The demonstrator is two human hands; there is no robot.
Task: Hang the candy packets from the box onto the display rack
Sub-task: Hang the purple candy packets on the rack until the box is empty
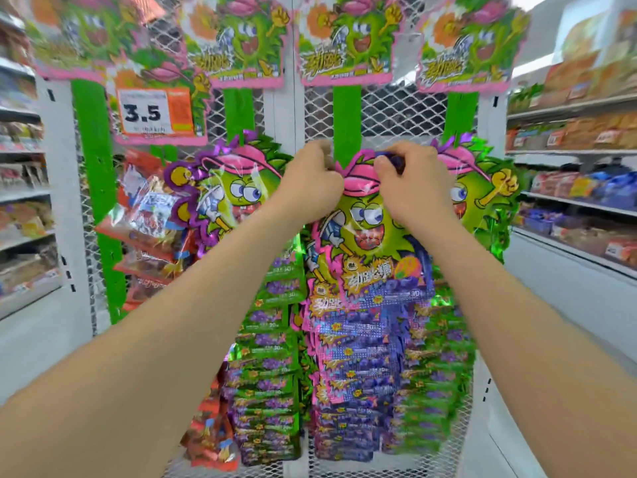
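Left hand: raised to the top of the strip of candy packets. I see its fingers curled tight and pinching the left edge of the pink cap printed on the top card.
Right hand: at the same height, just beside the left one. Its fingers are curled and its fingertips pinch the purple top edge of the card.
Strip of candy packets: held in both hands against the middle of the display rack. The top card shows a green cartoon face, and rows of purple and pink packets hang down below it.
Green band: runs straight down the rack. Its lower end meets the top of the held strip between my two hands. I cannot tell from my feed whether the strip is hooked on.
Neighbouring strips: one hangs to the left and one to the right, each with green packets stacked below.
Red packets: hang at the far left of the rack.
Price tag: orange and white, reads 3.5, at the upper left.
Header cards: a row along the top of the rack.
Shelves: stocked and blurred, on both sides.
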